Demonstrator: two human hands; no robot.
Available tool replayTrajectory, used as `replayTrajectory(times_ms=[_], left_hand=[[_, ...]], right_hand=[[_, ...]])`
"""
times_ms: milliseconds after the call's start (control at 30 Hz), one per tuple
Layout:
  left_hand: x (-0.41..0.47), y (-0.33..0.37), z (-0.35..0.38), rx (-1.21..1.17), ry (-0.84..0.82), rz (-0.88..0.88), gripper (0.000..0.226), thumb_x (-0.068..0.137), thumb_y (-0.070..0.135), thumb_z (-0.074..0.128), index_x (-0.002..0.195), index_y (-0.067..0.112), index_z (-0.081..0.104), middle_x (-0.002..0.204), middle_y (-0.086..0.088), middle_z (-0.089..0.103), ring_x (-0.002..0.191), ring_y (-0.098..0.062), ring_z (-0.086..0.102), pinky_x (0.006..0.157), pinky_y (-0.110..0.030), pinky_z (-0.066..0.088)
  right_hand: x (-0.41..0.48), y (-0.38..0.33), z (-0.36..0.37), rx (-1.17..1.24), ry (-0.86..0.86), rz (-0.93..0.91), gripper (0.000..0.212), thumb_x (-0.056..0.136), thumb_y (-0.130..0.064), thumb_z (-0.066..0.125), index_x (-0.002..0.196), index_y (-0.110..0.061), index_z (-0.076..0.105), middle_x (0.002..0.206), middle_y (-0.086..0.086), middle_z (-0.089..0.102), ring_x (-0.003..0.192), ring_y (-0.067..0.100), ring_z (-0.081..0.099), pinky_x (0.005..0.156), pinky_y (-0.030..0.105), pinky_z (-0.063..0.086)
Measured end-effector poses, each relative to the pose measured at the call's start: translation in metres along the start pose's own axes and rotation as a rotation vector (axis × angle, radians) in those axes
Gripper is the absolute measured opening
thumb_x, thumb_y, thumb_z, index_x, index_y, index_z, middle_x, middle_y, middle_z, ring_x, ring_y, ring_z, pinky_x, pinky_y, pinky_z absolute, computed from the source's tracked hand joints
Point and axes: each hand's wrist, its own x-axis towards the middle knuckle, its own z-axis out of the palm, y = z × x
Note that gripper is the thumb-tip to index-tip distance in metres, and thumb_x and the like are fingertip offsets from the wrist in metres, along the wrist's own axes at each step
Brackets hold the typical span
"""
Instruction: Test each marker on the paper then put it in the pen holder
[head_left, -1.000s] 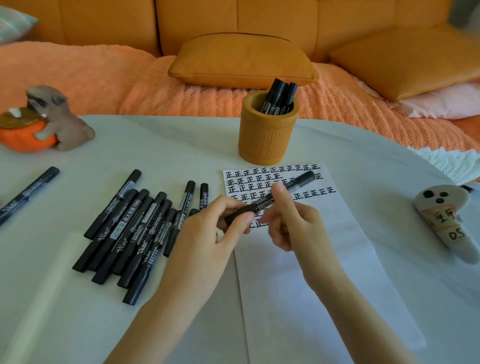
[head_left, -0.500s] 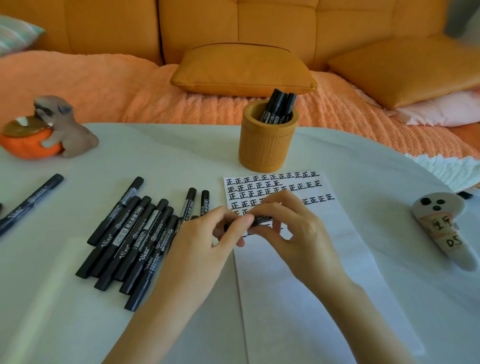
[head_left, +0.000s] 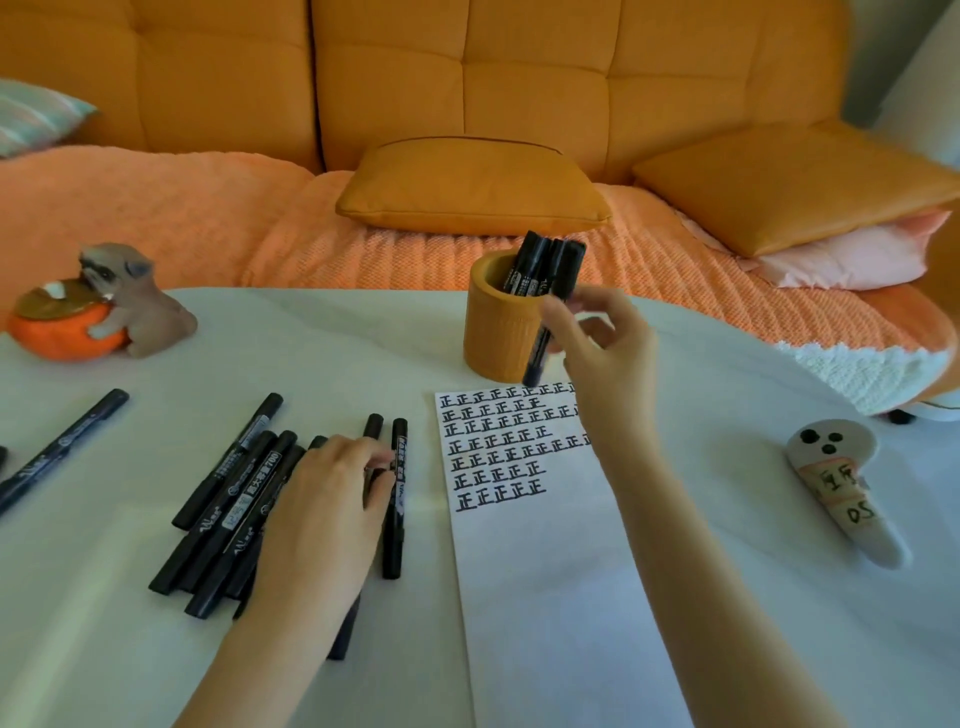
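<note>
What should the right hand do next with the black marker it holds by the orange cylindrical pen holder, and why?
Probably lift the black marker and lower it into the orange cylindrical pen holder: the right hand grips it near upright, its lower end outside the holder's wall, below the rim.

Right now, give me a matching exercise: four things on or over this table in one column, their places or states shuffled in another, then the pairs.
Column one:
1 ghost figure
2 pumpkin ornament
3 left hand
4 right hand

Column two:
A holding a marker at the pen holder
B on the loose markers
C right side of the table
D far left of the table

Pairs: 1-C, 2-D, 3-B, 4-A.
</note>
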Motion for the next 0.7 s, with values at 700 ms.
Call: replayTrajectory(times_ms=[700], left_hand=[[-0.001,0.002,0.009,0.025,-0.007,-0.019,0.025,0.087,0.022,0.061,0.112,0.018,0.063,0.112,0.002,0.057,0.103,-0.017,0.053,0.083,-0.028,0.044]], right_hand=[[0.063,0.037,0.033,-0.677,0.09,-0.308,0.049,0.094,-0.024,0.056,0.14,-0.028,0.043,0.105,0.0,0.063,0.101,0.02,0.051,0.067,0.025,0.035]])
